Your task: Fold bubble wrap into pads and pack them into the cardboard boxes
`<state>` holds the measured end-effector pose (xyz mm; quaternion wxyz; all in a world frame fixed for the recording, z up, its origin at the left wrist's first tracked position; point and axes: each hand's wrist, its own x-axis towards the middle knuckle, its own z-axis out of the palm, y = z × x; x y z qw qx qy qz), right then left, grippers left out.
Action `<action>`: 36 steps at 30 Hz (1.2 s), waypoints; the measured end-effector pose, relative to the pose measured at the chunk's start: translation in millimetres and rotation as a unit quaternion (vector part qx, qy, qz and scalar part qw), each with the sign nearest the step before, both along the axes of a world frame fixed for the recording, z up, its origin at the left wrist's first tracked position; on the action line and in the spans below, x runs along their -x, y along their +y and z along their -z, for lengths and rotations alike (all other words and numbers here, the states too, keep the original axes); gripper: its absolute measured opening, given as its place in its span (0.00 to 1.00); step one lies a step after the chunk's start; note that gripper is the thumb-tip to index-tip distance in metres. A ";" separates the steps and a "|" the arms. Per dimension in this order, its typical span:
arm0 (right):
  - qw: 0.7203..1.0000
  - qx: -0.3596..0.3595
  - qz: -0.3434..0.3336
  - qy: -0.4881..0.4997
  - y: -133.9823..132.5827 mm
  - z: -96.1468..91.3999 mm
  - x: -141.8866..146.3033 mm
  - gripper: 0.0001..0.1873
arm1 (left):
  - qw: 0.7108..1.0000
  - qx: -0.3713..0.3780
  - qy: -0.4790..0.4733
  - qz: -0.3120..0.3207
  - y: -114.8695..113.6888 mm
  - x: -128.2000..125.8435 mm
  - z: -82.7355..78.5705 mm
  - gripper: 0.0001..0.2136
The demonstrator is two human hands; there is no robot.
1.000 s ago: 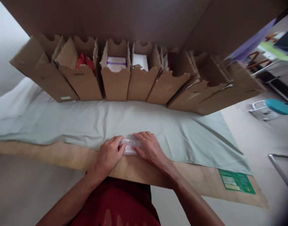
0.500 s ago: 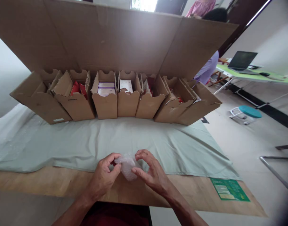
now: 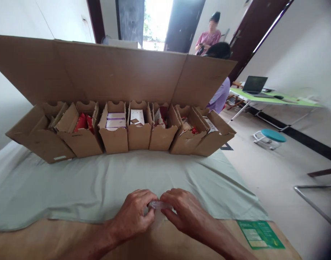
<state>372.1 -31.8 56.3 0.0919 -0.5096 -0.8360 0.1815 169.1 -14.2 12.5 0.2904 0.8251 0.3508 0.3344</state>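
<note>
L hand (image 3: 135, 213), head cam, grips one end of clear wrap (image 3: 161, 205), w/ R hand (image 3: 181, 213) on the other; wrap's at 6 o'clock, over worktop (image 3: 73, 238). From it, boxes (image 3: 139, 139) at 11 o'clock, green sheet (image 3: 260, 234) btwn 3 & 4.

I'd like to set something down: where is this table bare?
The pale green cloth is bare between the cardboard boxes and the left fingers and right fingers; it looks free from the rightmost box to the green label. It's crowded along the back, where boxes stand side by side, and front middle, where the fingers hold clear plastic.
</note>
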 end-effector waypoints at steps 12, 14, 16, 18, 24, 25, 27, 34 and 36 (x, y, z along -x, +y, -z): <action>0.966 -0.239 0.045 0.086 89.5 -33.9 -16.2 0.10 | 0.963 0.244 -0.084 -0.075 25.4 20.3 4.6 0.04; 0.957 -0.265 0.115 0.000 132.0 -48.8 -6.4 0.18 | 0.946 0.293 -0.108 -0.085 24.4 26.6 7.3 0.06; 0.955 -0.226 0.170 -0.093 167.9 -57.1 6.4 0.21 | 0.935 0.320 -0.125 -0.086 19.7 32.8 11.1 0.07; 0.951 -0.187 0.198 -0.144 187.6 -59.0 15.4 0.17 | 0.930 0.331 -0.133 -0.090 13.6 39.9 15.4 0.08; 0.958 -0.178 0.186 -0.128 118.2 -44.1 -13.1 0.10 | 0.918 0.352 -0.152 -0.102 8.5 59.8 23.4 0.09; 0.964 -0.195 0.161 -0.088 93.4 -40.4 -25.4 0.10 | 0.917 0.351 -0.157 -0.102 9.8 61.7 23.1 0.09; 0.971 -0.218 0.094 0.012 41.6 -33.5 -52.8 0.14 | 0.920 0.342 -0.161 -0.102 12.7 64.0 21.2 0.09; 0.871 -0.288 0.337 0.210 -104.0 -3.2 -122.4 0.18 | 0.949 0.247 -0.187 -0.060 19.7 56.1 17.3 0.05; 0.838 -0.221 0.392 0.309 -127.6 15.9 -125.8 0.31 | 0.954 0.234 -0.183 -0.037 24.2 44.8 17.1 0.05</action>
